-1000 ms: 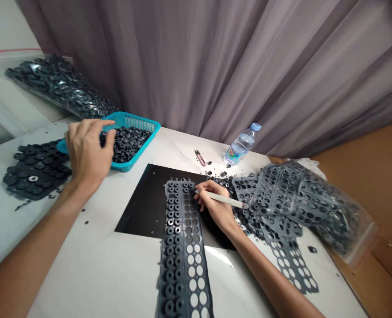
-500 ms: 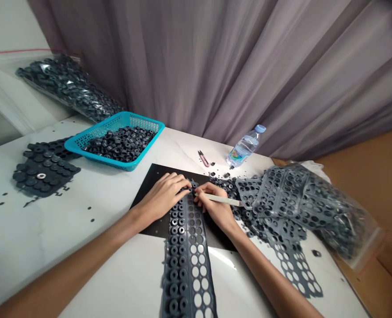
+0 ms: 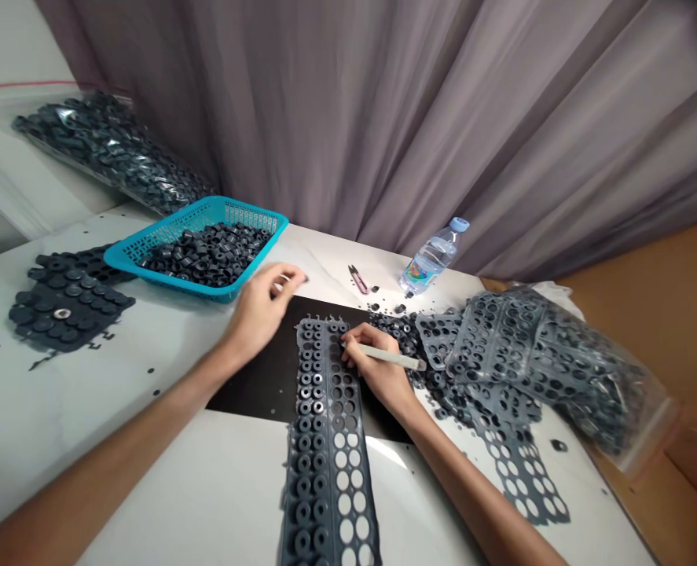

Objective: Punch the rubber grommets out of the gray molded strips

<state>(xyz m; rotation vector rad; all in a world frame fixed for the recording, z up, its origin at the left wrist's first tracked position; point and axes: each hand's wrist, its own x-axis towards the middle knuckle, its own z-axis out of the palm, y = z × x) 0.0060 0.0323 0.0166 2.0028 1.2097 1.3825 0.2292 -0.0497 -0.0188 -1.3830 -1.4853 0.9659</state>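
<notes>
My left hand (image 3: 264,306) is raised over the table beside the basket's near right corner. Its thumb and forefinger are pinched, with a small dark rubber piece (image 3: 306,278) showing at their tips. My right hand (image 3: 377,363) grips a pen-like tool with a pale handle (image 3: 392,358), its tip hidden by the fingers at the strip's far right edge. Under it lies a long dark rubber sheet (image 3: 324,440), with rows of ring-shaped parts on the left half and round holes on the right half. The sheet's far end rests on a black mat (image 3: 254,389).
A blue basket (image 3: 203,289) of loose rubber rings stands back left, by a bulging bag (image 3: 106,153). More moulded sheets (image 3: 68,310) lie left. Pink snips (image 3: 358,279) and a water bottle (image 3: 434,258) are behind; punched sheets in a bag (image 3: 519,338) spread right.
My left hand has lifted off the sheet and moved left and up towards the basket, uncovering the sheet's far end. My right hand stays at the sheet with the tool.
</notes>
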